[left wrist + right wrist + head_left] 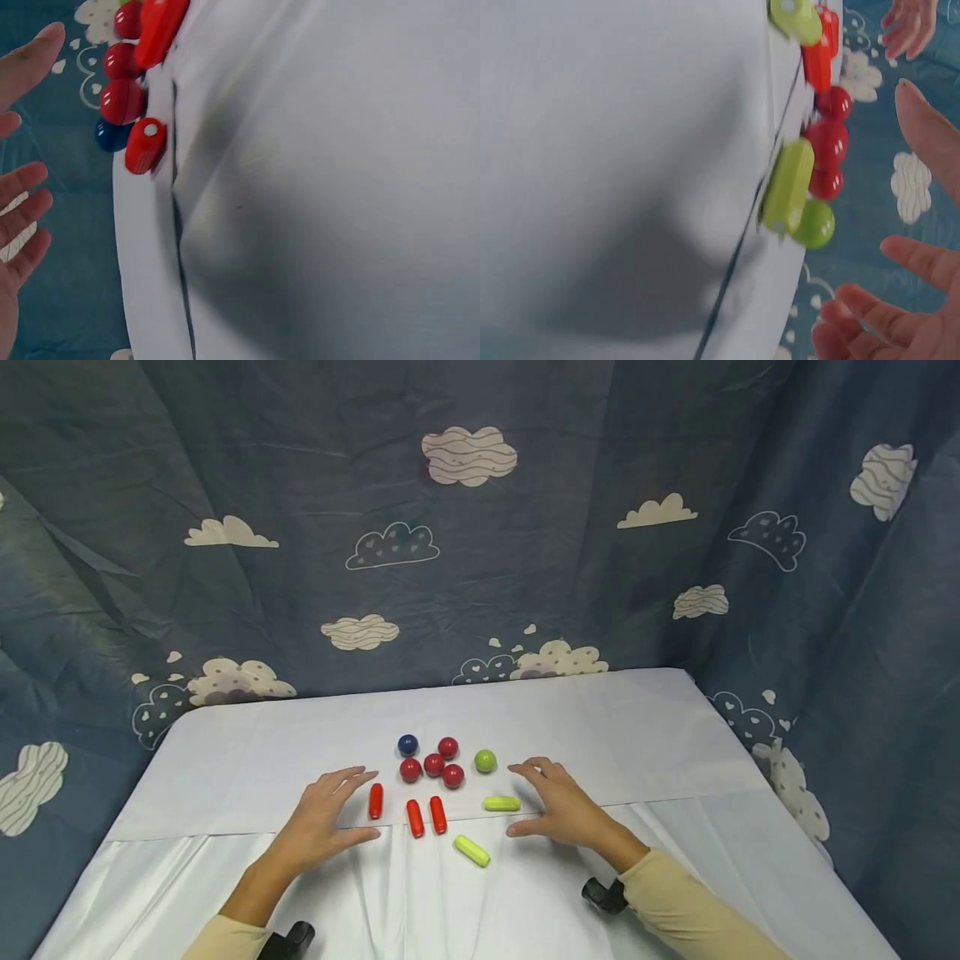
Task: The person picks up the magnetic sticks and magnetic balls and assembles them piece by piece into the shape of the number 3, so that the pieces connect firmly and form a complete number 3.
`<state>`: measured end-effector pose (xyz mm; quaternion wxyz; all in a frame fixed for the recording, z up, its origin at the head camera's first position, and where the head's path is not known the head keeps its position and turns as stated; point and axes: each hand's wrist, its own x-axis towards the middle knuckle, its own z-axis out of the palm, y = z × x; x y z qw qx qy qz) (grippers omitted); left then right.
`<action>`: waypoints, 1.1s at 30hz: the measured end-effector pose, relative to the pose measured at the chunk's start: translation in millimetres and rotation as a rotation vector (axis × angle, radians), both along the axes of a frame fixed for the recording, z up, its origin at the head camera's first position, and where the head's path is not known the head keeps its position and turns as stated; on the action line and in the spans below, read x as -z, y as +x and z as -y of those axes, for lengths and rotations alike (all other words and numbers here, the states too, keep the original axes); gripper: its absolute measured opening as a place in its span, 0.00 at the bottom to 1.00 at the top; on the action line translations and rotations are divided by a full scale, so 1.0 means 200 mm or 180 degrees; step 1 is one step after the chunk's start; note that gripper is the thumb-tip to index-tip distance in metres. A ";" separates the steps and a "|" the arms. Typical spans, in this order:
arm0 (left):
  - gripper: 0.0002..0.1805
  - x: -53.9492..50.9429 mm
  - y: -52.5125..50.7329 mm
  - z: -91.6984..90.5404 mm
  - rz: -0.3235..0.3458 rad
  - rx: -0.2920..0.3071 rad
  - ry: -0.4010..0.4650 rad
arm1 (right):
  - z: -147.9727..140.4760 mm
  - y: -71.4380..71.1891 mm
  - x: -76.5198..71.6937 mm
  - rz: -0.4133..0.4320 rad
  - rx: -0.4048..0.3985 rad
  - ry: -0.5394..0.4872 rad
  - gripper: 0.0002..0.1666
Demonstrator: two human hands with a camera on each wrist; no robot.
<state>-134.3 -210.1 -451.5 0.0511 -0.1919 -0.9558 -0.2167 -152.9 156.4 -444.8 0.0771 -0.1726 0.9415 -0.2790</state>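
My left hand (318, 822) is held with its fingers spread beside a red rod-shaped piece (376, 802), holding nothing. On the other side my right hand (562, 806) is also spread, its fingers near a green ball (485, 761) and a yellow-green rod-shaped piece (502, 803). Between the hands lie two more red rods, one of them a red rod (438, 815), and a second yellow-green rod (472, 851). Behind them several red balls (433, 765) cluster beside a blue ball (407, 745). Both wrist views show the fingers apart from every piece.
A white cloth (600, 727) covers the table, with a seam across it and folds towards the front. A dark blue curtain (525, 560) printed with clouds hangs behind the table and around its sides. Each wrist wears a black device, such as the right wrist's camera (604, 895).
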 end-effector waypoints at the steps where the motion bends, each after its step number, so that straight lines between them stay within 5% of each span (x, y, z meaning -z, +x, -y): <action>1: 0.41 0.00 0.00 -0.01 0.0011 0.0033 -0.0006 | 0.01 0.00 0.00 0.0045 -0.0046 -0.0056 0.53; 18: 0.35 0.07 0.01 -0.17 0.0686 0.0679 0.0770 | 0.15 0.00 0.06 0.0626 -0.0781 -0.0612 0.33; 33: 0.30 0.13 0.04 -0.27 0.1245 0.0815 0.1238 | 0.23 0.03 0.10 0.0666 -0.0800 -0.0383 0.23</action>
